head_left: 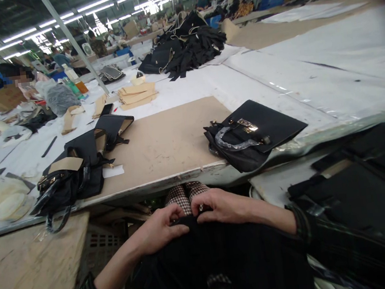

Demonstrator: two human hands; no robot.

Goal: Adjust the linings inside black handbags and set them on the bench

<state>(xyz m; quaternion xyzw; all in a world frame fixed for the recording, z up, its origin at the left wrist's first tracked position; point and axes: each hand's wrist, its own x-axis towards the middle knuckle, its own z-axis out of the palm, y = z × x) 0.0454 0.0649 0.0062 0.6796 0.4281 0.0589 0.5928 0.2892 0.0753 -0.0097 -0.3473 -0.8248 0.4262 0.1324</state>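
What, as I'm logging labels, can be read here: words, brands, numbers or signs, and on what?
None can be read.
Bag clasp: any engraving is too small and blurred.
White bottle and green bottle: any label text is too small.
Cardboard box: any print is too blurred.

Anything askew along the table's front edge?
Yes. At left, a black bag handle dangles past the edge of the table instead of resting on it. At right, a black handbag lies tipped over, slumped at that edge.
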